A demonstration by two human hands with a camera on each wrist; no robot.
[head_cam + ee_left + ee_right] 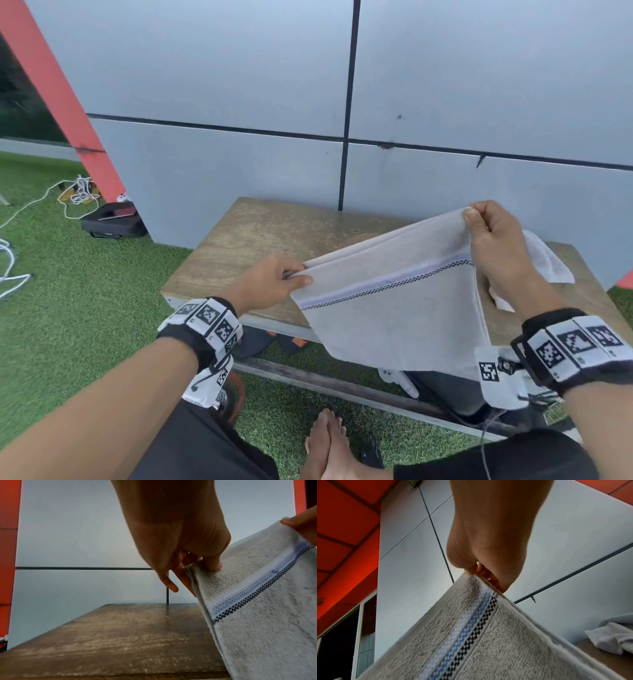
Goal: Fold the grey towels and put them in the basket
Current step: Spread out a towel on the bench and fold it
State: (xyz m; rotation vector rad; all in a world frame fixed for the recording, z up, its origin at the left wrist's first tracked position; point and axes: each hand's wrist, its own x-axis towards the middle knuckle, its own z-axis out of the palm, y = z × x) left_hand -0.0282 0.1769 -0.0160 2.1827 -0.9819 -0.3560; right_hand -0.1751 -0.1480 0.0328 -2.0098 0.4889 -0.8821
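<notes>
Held up over the wooden table (246, 236): one grey towel (394, 308), doubled over, with a woven border stripe (387, 284) of white, light blue and dark checks running across it. Pinched at its left top corner by the left hand (270, 284), thumb on the near face, fingers behind, hand lower and closer to the table's front edge. Pinched at its right top corner by the right hand (496, 240), raised higher, so the top edge slopes up to the right. Hanging free below the grip, lower hem past the table's front edge, above the artificial grass (85, 325).

From the left wrist view: thumb (212, 563) pressed on the towel's corner, two fingers extended behind the cloth, the other hand's fingertips at the far corner. From the right wrist view: right hand (488, 561) closed over the upper hem, stripe running down the cloth.

Lying crumpled on the table's right end, behind the right hand: a second grey towel (548, 260), also seen in the right wrist view (611, 637). Behind the table, a grey panelled wall (239, 85); to the left, a red slanted post (58, 96), white cables and a black case (113, 222) on the grass. Basket not identifiable with certainty.
</notes>
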